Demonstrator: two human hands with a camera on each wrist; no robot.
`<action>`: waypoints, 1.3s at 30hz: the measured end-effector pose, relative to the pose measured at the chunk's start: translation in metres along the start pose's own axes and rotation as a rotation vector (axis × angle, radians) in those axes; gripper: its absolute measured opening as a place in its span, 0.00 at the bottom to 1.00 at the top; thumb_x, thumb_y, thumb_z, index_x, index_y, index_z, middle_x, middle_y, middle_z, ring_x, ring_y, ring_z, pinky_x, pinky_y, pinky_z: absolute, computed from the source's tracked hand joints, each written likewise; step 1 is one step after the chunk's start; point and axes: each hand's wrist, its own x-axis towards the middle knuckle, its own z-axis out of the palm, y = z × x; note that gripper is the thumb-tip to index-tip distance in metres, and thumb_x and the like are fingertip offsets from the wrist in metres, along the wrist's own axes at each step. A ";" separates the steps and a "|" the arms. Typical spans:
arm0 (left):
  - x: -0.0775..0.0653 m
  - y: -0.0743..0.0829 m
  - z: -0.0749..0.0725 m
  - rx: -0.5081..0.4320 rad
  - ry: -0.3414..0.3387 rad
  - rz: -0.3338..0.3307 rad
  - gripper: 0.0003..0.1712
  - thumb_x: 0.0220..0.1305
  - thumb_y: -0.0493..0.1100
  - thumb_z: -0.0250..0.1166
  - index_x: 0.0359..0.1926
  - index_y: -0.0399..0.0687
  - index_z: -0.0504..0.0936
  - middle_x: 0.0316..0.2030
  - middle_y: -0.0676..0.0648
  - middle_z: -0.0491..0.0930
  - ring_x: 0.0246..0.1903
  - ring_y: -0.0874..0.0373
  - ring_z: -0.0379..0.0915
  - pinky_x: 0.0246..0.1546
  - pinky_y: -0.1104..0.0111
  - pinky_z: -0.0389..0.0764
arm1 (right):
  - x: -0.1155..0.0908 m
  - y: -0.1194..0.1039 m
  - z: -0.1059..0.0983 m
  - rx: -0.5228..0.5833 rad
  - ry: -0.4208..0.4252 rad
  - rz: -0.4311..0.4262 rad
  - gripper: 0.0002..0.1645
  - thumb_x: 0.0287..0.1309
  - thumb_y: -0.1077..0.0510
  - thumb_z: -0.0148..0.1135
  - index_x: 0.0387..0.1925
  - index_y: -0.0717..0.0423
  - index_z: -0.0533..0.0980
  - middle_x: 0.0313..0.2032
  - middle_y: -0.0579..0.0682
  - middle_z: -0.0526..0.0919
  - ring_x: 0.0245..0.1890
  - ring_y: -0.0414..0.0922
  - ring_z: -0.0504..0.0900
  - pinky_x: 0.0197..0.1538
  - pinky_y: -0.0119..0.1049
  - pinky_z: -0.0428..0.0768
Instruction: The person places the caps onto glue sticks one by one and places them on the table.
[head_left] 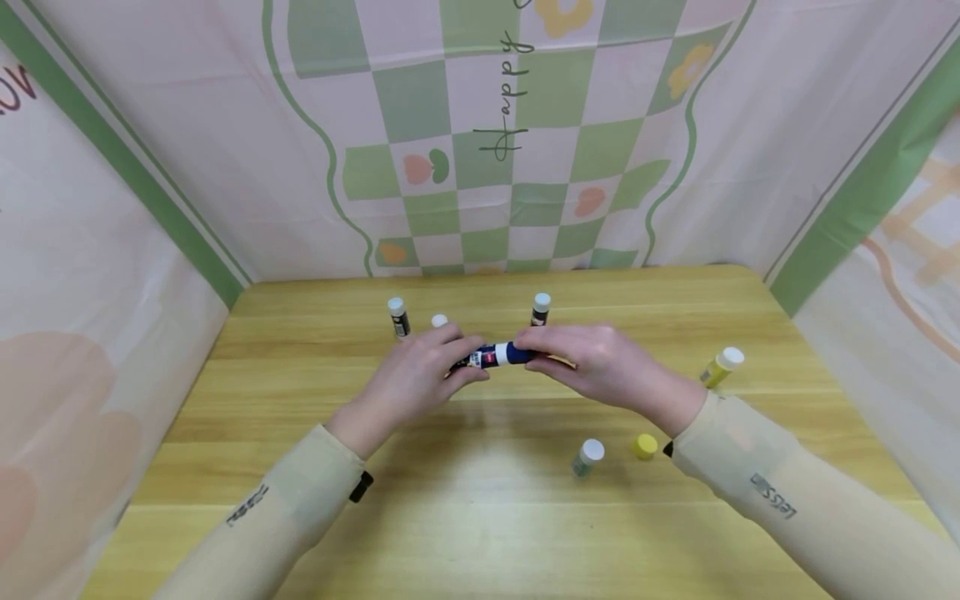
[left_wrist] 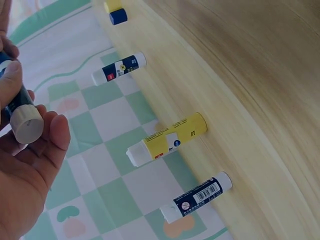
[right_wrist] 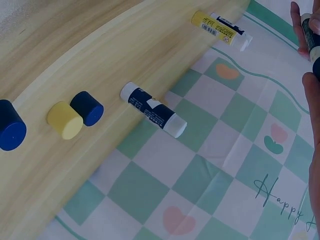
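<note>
Both hands hold one navy glue stick (head_left: 487, 357) level above the table, its two ends between them. My left hand (head_left: 420, 371) grips the label end, and in the left wrist view its white base (left_wrist: 27, 125) faces the camera. With thumb and fingers my right hand (head_left: 600, 367) pinches the dark blue cap (head_left: 520, 353), which sits against the white band. In the right wrist view only part of the right hand (right_wrist: 316, 135) shows, at the edge. Beyond the hands stand navy glue sticks (head_left: 399, 318), one of them (head_left: 540, 310) behind the right fingers.
A yellow glue stick (head_left: 720, 368) stands right of the right hand. Nearer the front are another white-topped stick (head_left: 588, 458) and a yellow cap (head_left: 645, 447). Blue caps (right_wrist: 87, 108) show in the right wrist view. A patterned cloth (head_left: 480, 192) hangs behind the wooden table (head_left: 465, 533).
</note>
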 end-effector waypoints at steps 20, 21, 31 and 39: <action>-0.001 -0.001 0.003 -0.015 0.030 0.050 0.18 0.65 0.48 0.72 0.51 0.44 0.86 0.37 0.51 0.80 0.28 0.63 0.71 0.29 0.73 0.75 | -0.002 -0.001 0.003 0.038 -0.012 0.012 0.23 0.77 0.49 0.50 0.46 0.64 0.83 0.40 0.55 0.89 0.34 0.46 0.90 0.33 0.35 0.87; -0.001 -0.001 0.004 -0.013 0.030 0.052 0.18 0.65 0.48 0.72 0.51 0.44 0.86 0.37 0.51 0.80 0.28 0.63 0.70 0.28 0.73 0.75 | -0.003 -0.001 0.004 0.040 -0.011 0.010 0.23 0.77 0.49 0.50 0.46 0.64 0.83 0.40 0.55 0.89 0.34 0.46 0.90 0.33 0.34 0.87; 0.000 0.000 0.004 -0.010 0.048 0.077 0.16 0.65 0.46 0.72 0.50 0.44 0.86 0.37 0.50 0.81 0.29 0.63 0.72 0.29 0.73 0.76 | -0.003 -0.001 0.004 0.064 -0.023 0.033 0.20 0.76 0.50 0.52 0.46 0.63 0.82 0.39 0.52 0.89 0.33 0.43 0.88 0.32 0.33 0.86; 0.000 0.001 0.004 -0.001 0.047 0.079 0.16 0.65 0.46 0.72 0.50 0.44 0.86 0.37 0.51 0.79 0.29 0.63 0.71 0.29 0.73 0.76 | -0.004 -0.002 0.005 0.085 -0.030 0.065 0.20 0.76 0.50 0.53 0.46 0.62 0.82 0.37 0.51 0.89 0.31 0.40 0.87 0.30 0.32 0.85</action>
